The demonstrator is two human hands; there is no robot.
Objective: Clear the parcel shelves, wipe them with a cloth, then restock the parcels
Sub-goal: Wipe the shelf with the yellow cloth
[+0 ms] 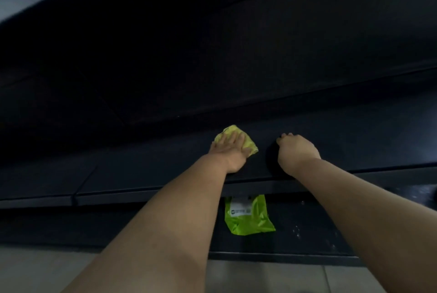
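Forearms (165, 221) extended, left hand (228, 148) flat on cloth (251, 149), right hand (296, 150) curled; parcel (248, 221) label (241, 207) unreadable.

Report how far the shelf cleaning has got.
Done: the dark shelf shows no parcels. In hand: the left hand presses the yellow cloth onto it. Left: a green parcel lies on the lower shelf, so that shelf's clearing and wiping, then restocking, remain.

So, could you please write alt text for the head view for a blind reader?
A left hand presses a yellow cloth onto a dark shelf; the right hand rests beside it. A green parcel lies on the lower shelf.
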